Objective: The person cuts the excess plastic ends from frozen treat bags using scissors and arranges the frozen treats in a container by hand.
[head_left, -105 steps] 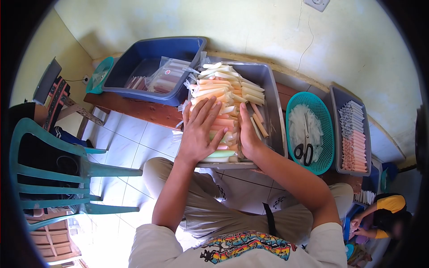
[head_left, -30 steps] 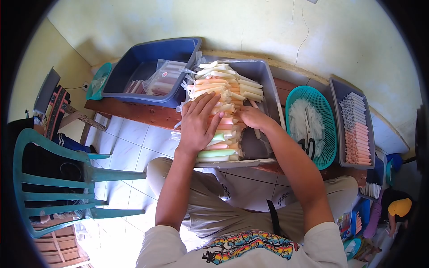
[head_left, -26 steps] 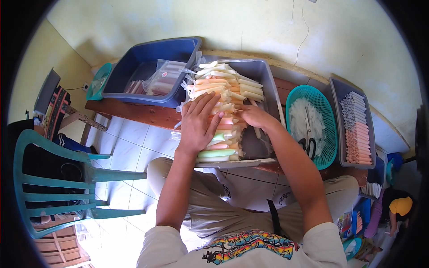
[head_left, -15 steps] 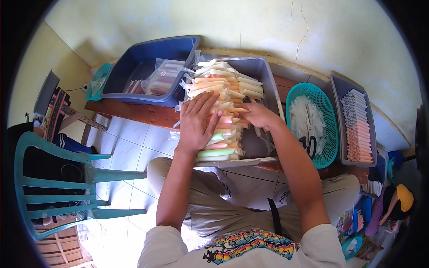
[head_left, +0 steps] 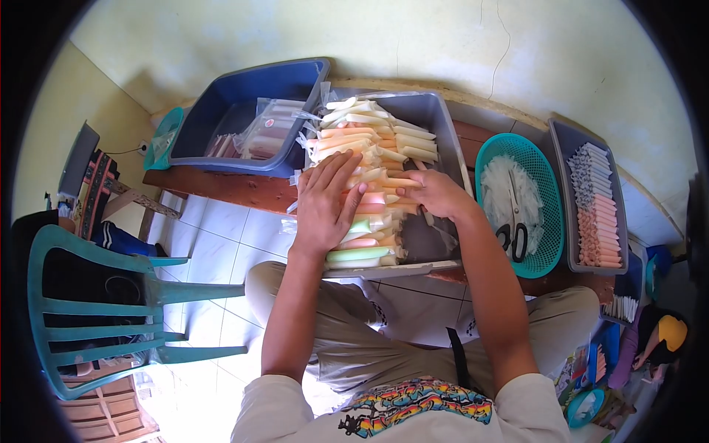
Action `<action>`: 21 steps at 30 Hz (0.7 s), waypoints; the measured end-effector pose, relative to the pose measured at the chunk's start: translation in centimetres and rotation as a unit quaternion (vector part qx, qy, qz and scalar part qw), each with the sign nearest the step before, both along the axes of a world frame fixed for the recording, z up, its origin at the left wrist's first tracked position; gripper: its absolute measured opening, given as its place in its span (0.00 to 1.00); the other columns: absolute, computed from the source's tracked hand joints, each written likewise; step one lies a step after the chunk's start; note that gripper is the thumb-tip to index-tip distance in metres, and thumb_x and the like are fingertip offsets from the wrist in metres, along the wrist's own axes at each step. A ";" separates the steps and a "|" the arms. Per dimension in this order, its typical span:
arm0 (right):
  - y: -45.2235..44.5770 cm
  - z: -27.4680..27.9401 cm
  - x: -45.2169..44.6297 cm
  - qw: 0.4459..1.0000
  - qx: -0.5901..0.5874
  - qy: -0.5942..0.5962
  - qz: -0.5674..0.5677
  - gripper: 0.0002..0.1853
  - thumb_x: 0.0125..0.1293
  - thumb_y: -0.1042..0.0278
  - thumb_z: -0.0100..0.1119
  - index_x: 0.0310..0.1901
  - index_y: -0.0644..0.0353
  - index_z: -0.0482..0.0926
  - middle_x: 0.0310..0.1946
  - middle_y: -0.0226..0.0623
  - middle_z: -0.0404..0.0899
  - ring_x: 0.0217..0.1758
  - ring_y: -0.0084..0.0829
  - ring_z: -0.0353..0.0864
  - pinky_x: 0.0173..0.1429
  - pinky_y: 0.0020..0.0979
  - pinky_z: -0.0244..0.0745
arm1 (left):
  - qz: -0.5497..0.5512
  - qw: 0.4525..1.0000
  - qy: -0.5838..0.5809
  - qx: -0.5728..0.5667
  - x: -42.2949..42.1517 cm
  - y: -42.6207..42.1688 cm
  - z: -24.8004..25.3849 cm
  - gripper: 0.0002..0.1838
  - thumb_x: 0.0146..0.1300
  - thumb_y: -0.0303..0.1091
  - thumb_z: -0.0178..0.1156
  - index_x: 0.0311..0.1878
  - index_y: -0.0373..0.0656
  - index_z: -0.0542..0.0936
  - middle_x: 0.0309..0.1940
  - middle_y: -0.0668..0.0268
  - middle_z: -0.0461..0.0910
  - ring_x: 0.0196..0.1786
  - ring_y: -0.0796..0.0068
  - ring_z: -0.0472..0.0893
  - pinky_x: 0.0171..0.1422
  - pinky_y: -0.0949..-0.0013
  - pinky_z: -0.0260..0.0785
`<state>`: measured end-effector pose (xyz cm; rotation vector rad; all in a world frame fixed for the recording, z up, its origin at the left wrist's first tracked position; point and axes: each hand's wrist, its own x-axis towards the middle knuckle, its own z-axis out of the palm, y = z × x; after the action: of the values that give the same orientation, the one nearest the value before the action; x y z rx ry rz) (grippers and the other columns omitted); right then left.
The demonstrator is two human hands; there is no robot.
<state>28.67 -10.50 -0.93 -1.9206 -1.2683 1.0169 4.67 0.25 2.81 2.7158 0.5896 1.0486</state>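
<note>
A pile of filled ice pops (head_left: 362,139), white, orange, pink and green in clear plastic sleeves, lies in a grey tray (head_left: 436,118) in front of me. My left hand (head_left: 325,199) lies on the pile's left side, its fingers stretched out over the ice pops. On the pile's right side, my right hand (head_left: 436,193) pinches the end of a pale orange ice pop (head_left: 399,182). Part of that ice pop is hidden among its neighbours. Green and white ice pops (head_left: 358,253) lie at the tray's near edge.
To the left, a dark blue tub (head_left: 221,96) holds bagged pinkish sticks. At right stand a turquoise basket (head_left: 554,221) with plastic scraps and scissors (head_left: 515,221), and a grey bin (head_left: 624,244) of tied tubes. A green chair (head_left: 96,306) is at left; another person (head_left: 657,336) is at far right.
My right hand has closed its fingers on the orange ice pop's end and turned slightly. My left hand stays in place on the pile. The camera view has shifted a little.
</note>
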 end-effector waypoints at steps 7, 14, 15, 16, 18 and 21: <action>-1.0 0.2 0.1 0.989 0.097 -0.112 0.012 0.27 0.77 0.54 0.71 0.69 0.63 0.83 0.48 0.53 0.89 0.48 0.42 0.91 0.56 0.40 0.84 | 0.029 1.000 -0.001 -0.002 0.0 -0.1 -0.3 0.25 0.80 0.49 0.62 0.73 0.48 0.83 0.72 0.52 0.81 0.74 0.48 0.78 0.77 0.49 0.64; -2.0 0.7 0.2 0.992 0.106 -0.056 -0.027 0.25 0.76 0.56 0.70 0.67 0.64 0.84 0.49 0.57 0.90 0.54 0.51 0.91 0.61 0.44 0.82 | 0.025 0.999 0.012 -0.017 0.1 0.0 0.0 0.25 0.81 0.50 0.61 0.74 0.50 0.83 0.72 0.52 0.80 0.73 0.48 0.78 0.76 0.49 0.64; -2.0 0.7 0.3 0.993 0.106 -0.053 -0.026 0.24 0.78 0.59 0.70 0.68 0.67 0.83 0.50 0.56 0.90 0.52 0.45 0.92 0.60 0.39 0.83 | 0.026 0.999 0.011 -0.019 0.1 0.0 0.1 0.25 0.82 0.50 0.60 0.74 0.50 0.83 0.71 0.51 0.81 0.73 0.46 0.78 0.77 0.49 0.64; -2.1 0.6 0.2 0.993 0.106 -0.052 -0.028 0.24 0.78 0.59 0.70 0.68 0.67 0.83 0.50 0.56 0.90 0.52 0.45 0.92 0.60 0.39 0.83 | 0.027 0.999 0.010 -0.021 0.1 -0.1 0.2 0.25 0.82 0.50 0.59 0.74 0.49 0.84 0.70 0.51 0.82 0.72 0.45 0.79 0.77 0.49 0.64; -2.3 0.9 0.1 0.982 0.144 -0.111 -0.054 0.24 0.78 0.60 0.70 0.67 0.68 0.83 0.49 0.58 0.90 0.50 0.45 0.92 0.57 0.39 0.83 | 0.027 0.999 0.014 -0.022 0.2 -0.2 0.4 0.25 0.83 0.50 0.58 0.74 0.49 0.84 0.70 0.51 0.82 0.72 0.46 0.79 0.77 0.49 0.64; -2.6 2.5 -0.2 0.984 0.128 -0.107 -0.065 0.24 0.78 0.60 0.70 0.66 0.69 0.83 0.50 0.60 0.89 0.50 0.48 0.92 0.57 0.42 0.82 | 0.029 0.999 0.019 -0.019 0.2 -0.2 0.4 0.25 0.83 0.50 0.57 0.74 0.48 0.84 0.70 0.51 0.82 0.72 0.46 0.79 0.77 0.49 0.64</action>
<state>28.48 -13.15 1.57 -1.9183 -1.3016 0.5633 4.90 0.07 3.18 2.7066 0.6906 0.9918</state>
